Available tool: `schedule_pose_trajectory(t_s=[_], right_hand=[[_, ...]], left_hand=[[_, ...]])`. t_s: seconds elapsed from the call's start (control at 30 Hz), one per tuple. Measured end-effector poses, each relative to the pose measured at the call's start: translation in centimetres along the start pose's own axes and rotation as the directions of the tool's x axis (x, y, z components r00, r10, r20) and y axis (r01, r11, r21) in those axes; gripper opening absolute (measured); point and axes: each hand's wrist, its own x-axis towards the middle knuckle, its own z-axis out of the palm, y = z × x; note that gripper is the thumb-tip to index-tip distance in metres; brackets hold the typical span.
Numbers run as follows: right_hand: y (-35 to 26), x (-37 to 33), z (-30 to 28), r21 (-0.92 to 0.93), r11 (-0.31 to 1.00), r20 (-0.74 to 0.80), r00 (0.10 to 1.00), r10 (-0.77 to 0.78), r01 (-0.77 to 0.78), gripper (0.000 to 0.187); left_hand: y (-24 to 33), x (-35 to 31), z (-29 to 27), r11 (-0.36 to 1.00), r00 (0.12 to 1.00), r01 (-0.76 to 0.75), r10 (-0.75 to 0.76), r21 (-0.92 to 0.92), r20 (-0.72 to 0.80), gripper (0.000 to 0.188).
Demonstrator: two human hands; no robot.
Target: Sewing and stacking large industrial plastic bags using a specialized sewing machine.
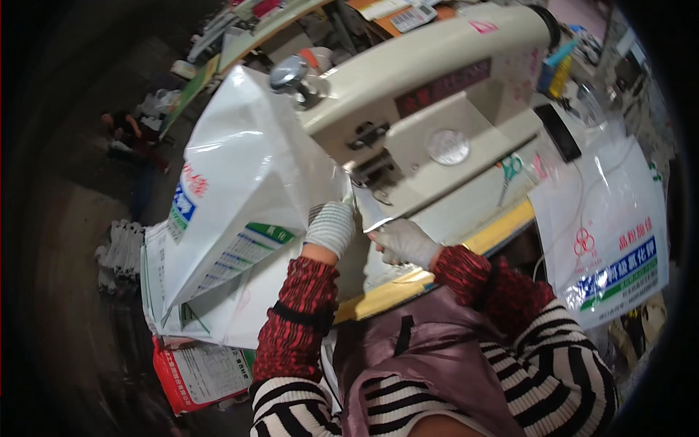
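A large white woven plastic bag [251, 156] with printed panels stands up at the left of a cream sewing machine [437, 54]. My left hand [331, 227], in a white knitted glove with grey stripes, is closed on the bag's right edge just in front of the needle area. My right hand [405, 242], in a pale glove, is at the table's front edge below the machine. Its fingers are curled together; what they hold, if anything, is hidden. Between the hands, a narrow white edge reaches toward the machine's foot.
Green-handled scissors [511, 169], a black phone [558, 133] and a clear round lid [448, 147] lie on and beside the machine bed. Another printed white bag [608, 240] hangs over the right side. A stack of white bags [156, 291] and a red bag [175, 375] lie at lower left.
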Motion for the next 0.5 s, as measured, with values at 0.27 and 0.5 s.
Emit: schedule_pose_trajectory(t_s=[0.27,0.5], right_hand=[[-9.4,-3.8,4.1,-0.020,0.731,-0.297,0.694,-0.655,0.682,0.042],[-12.9,-7.3,9.3,-0.506,0.526,-0.088,0.566,-0.820,0.684,0.020]], left_hand=[[-0.5,-0.1,8.7,-0.997,1.000,-0.011,-0.010,0.074,0.003,0.034],[9.3,-10.0,2.1,-0.949,0.944,-0.116,-0.198,-0.295,0.264,0.033]])
